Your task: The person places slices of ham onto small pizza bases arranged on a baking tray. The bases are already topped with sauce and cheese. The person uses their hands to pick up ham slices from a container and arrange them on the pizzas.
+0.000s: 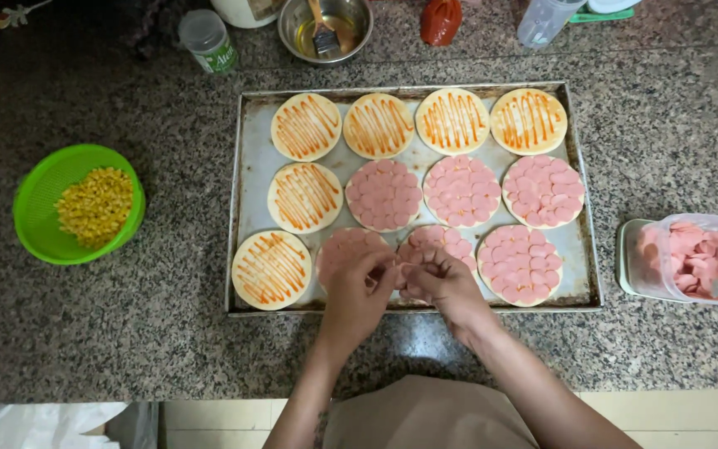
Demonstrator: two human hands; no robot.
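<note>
Pinching thin pink sausage slices (398,268) between them, left hand (357,287) and right hand (445,285) hover over the half-covered round dough base (344,248) at eleven o'clock.

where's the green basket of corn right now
In the head view the green basket of corn kernels sits on the granite counter, left of the baking tray.
</note>
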